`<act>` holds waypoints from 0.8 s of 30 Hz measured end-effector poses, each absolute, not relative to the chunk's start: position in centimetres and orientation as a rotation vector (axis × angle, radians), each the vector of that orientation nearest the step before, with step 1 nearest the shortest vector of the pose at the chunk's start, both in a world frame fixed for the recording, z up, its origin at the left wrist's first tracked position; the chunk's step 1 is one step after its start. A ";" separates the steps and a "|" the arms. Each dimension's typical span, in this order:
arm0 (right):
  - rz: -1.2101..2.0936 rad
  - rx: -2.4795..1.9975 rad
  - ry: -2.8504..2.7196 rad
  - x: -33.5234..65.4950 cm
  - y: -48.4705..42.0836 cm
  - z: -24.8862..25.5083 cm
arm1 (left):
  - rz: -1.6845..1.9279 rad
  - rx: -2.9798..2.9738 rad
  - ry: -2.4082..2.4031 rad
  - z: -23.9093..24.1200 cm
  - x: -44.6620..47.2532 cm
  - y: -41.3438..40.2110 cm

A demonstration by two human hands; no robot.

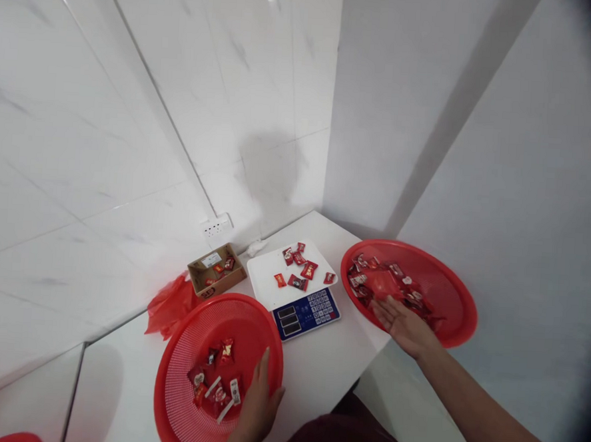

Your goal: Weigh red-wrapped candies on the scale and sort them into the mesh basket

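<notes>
My left hand [260,402] is at the right rim of a red mesh basket [174,367], fingers stretched up over its inside and thumb apart. Several red-wrapped candies [217,393] lie in that basket. Over the front edge of a second red basket [451,290], my right hand [405,326] reaches with fingers extended and nothing visible in it. Beneath and beyond its fingertips is a pile of wrapped candies [397,270], partly hidden by the hand. Between the baskets stands a digital scale [305,321], its white tray [266,292] bearing several scattered candies [310,270].
A small cardboard box [226,283] with a few candies stands left of the scale. Beside it lies a crumpled red plastic bag [170,307]. A wall socket [216,227] is above the white table [306,382], which sits in a corner between two walls.
</notes>
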State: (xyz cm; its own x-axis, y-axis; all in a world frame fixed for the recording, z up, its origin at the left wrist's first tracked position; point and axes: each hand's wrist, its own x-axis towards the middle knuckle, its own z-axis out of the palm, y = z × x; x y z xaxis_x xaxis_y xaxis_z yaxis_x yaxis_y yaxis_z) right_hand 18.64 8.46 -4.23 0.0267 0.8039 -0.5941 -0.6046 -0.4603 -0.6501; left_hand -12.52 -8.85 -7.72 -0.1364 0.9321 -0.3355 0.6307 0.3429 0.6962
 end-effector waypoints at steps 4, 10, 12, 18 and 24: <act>1.803 -1.276 -0.362 18.0 8.2 -5.4 | 0.468 1.302 1.847 -7.4 -13.8 -10.0; 1.544 -1.445 -1.047 13.2 10.9 -7.3 | 0.110 1.239 1.845 -6.2 -15.9 -11.2; 1.297 -1.554 -1.460 11.9 13.4 -7.6 | -0.017 1.251 1.877 -6.0 -16.1 -11.1; 0.946 -1.686 -1.980 9.1 19.9 -8.6 | 0.089 1.327 1.988 -6.6 -16.2 -10.0; 0.899 -1.577 -2.204 5.9 21.3 -9.9 | 0.322 1.392 2.076 -9.3 -16.7 -9.6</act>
